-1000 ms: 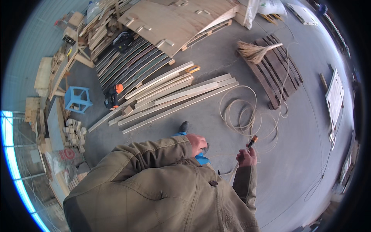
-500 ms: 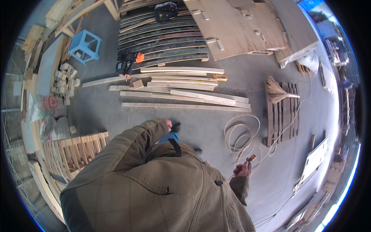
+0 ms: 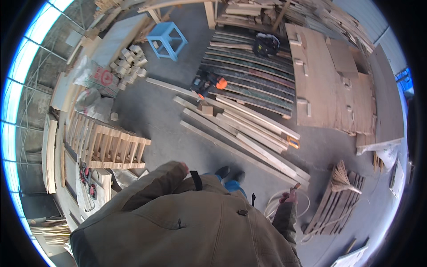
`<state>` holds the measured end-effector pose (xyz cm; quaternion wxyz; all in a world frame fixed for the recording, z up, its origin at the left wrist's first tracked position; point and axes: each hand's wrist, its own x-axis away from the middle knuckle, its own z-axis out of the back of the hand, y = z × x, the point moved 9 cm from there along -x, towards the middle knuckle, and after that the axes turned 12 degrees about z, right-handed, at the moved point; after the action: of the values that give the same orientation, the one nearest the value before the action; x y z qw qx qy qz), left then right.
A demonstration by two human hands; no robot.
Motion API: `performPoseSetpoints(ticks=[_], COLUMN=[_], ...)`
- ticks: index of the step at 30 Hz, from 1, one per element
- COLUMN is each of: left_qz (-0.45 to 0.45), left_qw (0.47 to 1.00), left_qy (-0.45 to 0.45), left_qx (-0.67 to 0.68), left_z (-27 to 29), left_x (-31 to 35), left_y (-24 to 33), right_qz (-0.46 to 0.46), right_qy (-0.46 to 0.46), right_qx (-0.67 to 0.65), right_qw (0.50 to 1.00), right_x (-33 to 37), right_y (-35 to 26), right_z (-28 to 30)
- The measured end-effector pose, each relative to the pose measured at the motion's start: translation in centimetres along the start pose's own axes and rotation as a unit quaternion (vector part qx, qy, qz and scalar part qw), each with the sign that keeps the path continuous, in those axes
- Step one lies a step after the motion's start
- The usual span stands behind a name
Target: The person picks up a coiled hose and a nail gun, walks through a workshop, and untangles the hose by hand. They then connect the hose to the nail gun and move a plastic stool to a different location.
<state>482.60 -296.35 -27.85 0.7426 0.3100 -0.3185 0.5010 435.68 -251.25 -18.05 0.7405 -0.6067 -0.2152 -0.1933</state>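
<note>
Grey concrete floor [image 3: 161, 127], extending under long, pale timber lengths [image 3: 258, 153] and, to the right, a dark slatted pallet [image 3: 330, 210]. Next in size, a pale hose [image 3: 272, 205], looped low, just beside and partly behind the right hand [image 3: 288, 196]; probably light and springy, with a smooth skin apt to slide, hence best gathered several loops at once, without sharp bends. Left hand [image 3: 184, 167], only a small part visible near the waist; spread or curl of its fingers impossible to tell. Right hand, with fingers seemingly curled in a pinch around the lower end of a small, orange-tipped fitting [image 3: 297, 186], smallest of all; likely hard, stiff and light, best held by the body behind the tip. Join to the hose too small to make out.
</note>
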Motion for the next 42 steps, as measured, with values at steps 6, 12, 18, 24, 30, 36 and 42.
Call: performPoseSetpoints(ticks=[6,12,18,24,30,36,42], left_qz=[0.118,0.115,0.047,0.018,0.039,0.09,0.057], left_qw=[0.992,0.986,0.992,0.997,0.997,0.964,0.976], left_qy=[-0.01,-0.085,-0.1,-0.057,0.062,0.032,0.012], left_qx=[0.048,0.081,0.055,-0.038,-0.014,0.248,0.209], left_z=[-0.8,0.0,6.9,15.0,24.4,29.7,33.2], left_x=[1.3,-3.1,-13.3,-24.0,-26.5,-20.0,-23.7], left_y=[-7.3,-9.0,-15.0,-23.4,-23.2,-22.1,-15.6], right_qz=[-0.013,-0.014,0.009,-0.014,0.054,0.036,-0.013], right_qy=[-0.072,-0.071,-0.028,-0.064,-0.166,-0.172,-0.246], right_qx=[0.046,0.142,0.245,0.254,0.242,0.238,0.132], right_qw=[0.996,0.987,0.969,0.965,0.954,0.955,0.96], right_x=[-4.4,-1.1,6.7,14.0,12.8,7.5,5.5], right_y=[-0.5,-0.3,0.3,1.2,1.7,4.3,7.0], right_z=[-8.4,-13.7,-18.3,-27.9,-38.7,-51.4,-62.3])
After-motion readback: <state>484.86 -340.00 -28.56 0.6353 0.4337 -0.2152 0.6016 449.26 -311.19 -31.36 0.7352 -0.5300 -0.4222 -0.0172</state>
